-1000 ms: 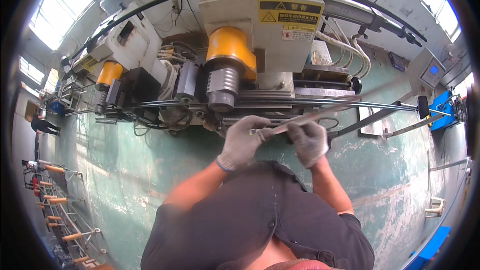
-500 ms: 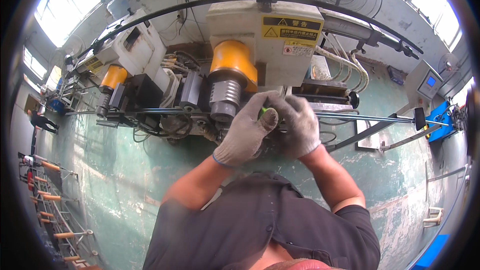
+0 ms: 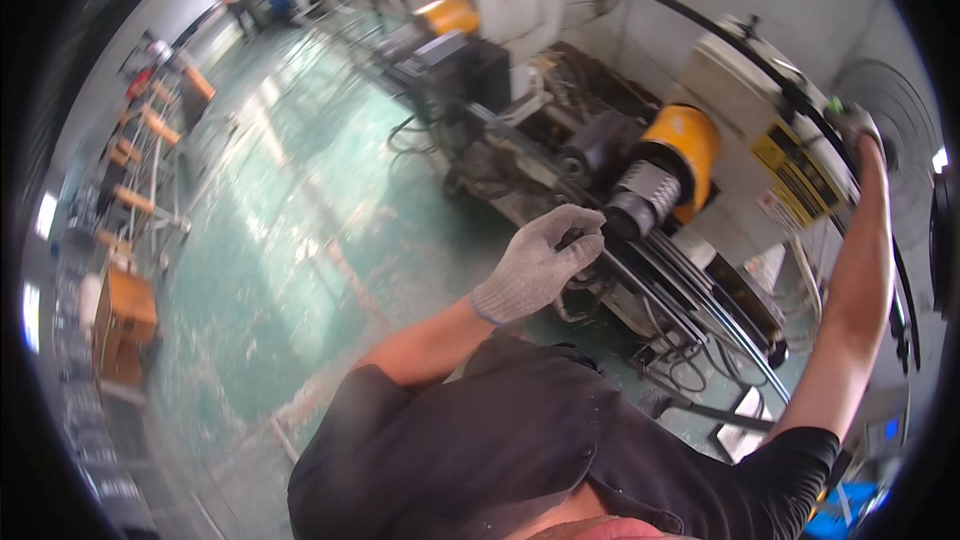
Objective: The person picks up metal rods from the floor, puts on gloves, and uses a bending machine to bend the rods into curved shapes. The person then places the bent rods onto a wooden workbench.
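My left hand (image 3: pixel 540 265), in a pale knitted work glove, is held in front of the grey ribbed spindle (image 3: pixel 645 195) of a bending machine. Its fingers curl together with the thumb; a dark gap shows between them, and what they hold, if anything, I cannot make out. My right arm stretches up along the machine's right side. The gloved right hand (image 3: pixel 860 127) is at the top of the machine, beside the long curved black bar (image 3: pixel 690 18). A small bright green object (image 3: pixel 835 104) shows at its fingertips, its kind too blurred to tell.
A yellow collar (image 3: pixel 690 140) surrounds the spindle's upper part. Steel rails (image 3: pixel 735 325) run along the machine's front. A second machine (image 3: pixel 520 0) stands farther left. At far left are a rack with orange rollers (image 3: pixel 150 125) and a brown wooden cabinet (image 3: pixel 125 315). A fan (image 3: pixel 885 90) stands behind.
My hands were together in front of the machine and have parted. The right hand with the green object has gone up to the machine's top; the whole view has turned left.
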`<move>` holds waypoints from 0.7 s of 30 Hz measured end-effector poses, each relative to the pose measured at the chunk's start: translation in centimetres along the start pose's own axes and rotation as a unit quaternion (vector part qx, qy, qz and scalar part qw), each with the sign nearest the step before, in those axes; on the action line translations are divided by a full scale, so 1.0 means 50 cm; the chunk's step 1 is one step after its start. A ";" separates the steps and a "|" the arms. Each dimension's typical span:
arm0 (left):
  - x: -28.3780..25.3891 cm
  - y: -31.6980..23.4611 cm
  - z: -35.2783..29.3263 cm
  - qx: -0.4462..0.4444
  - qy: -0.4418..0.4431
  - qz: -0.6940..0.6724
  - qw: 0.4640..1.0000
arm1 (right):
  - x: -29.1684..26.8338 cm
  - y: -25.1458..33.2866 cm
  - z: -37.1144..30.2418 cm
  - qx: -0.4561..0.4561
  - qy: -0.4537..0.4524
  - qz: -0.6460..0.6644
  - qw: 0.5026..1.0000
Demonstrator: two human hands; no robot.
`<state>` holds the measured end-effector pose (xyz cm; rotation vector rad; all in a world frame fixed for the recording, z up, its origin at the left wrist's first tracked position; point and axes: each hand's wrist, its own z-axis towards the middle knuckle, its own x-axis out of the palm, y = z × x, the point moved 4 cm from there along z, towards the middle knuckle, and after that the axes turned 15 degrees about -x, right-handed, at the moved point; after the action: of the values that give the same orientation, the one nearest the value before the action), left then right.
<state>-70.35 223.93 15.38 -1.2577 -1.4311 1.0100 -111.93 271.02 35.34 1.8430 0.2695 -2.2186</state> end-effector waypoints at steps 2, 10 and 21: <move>-0.060 0.008 -0.030 0.000 -0.080 0.018 0.997 | 0.122 -0.052 0.091 0.089 0.046 0.159 0.982; -0.209 0.124 0.013 -0.106 -0.198 -0.105 0.969 | 0.075 0.199 -0.316 0.051 -0.395 0.163 0.903; -0.308 0.238 0.240 -0.207 -0.105 -0.233 0.944 | 0.512 0.417 -0.938 0.459 -0.341 0.580 0.580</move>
<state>-79.17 210.29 -0.67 -1.0324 -2.0647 0.5440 -66.07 263.21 1.78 0.5885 -1.9102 -1.7068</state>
